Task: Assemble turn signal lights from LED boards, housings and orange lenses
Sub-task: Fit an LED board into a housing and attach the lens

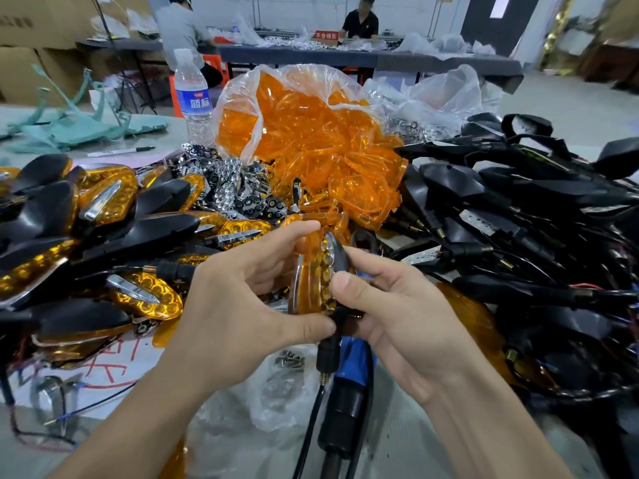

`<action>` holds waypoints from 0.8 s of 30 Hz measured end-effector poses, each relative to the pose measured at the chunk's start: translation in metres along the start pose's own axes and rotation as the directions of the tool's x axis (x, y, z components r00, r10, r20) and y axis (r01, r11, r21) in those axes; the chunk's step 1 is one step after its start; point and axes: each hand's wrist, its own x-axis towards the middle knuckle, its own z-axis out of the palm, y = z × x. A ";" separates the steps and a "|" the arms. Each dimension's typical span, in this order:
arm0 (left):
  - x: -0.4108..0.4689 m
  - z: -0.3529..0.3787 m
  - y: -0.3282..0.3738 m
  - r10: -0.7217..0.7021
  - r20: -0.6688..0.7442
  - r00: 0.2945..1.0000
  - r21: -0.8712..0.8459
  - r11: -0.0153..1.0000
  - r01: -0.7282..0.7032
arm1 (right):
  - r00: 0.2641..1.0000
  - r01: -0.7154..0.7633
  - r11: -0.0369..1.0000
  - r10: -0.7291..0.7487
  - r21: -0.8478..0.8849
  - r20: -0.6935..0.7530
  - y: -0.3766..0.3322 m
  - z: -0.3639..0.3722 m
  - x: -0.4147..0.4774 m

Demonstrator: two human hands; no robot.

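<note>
Both hands, left hand [256, 292] and right hand [390, 305], pinch orange lens [313, 285] against black housing [340, 257]; align edges, then squeeze evenly until seated.

Assembly workshop: heaped finished lights [103, 216], bagged lenses [304, 126], workers' tables [345, 57].

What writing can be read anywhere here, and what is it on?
"蓝标": blue label of the water bottle; the small logo above it is too small to read.
"不合格区": red sign at the back.
Red handwriting on the paper at lower left: unreadable.
</note>
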 end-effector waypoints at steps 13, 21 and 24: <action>-0.004 0.007 0.003 0.019 -0.042 0.999 0.199 0.980 -0.011 | 1.000 0.024 1.000 -0.024 -0.002 0.007 -0.002 -0.001 0.001; -0.005 0.005 0.004 0.038 -0.032 0.999 0.220 0.975 -0.030 | 0.999 0.043 0.997 -0.043 -0.057 0.011 -0.001 -0.001 0.001; -0.004 0.002 0.005 0.045 -0.016 0.999 0.234 0.971 -0.040 | 0.998 0.055 0.996 -0.053 -0.071 0.030 -0.002 -0.001 0.000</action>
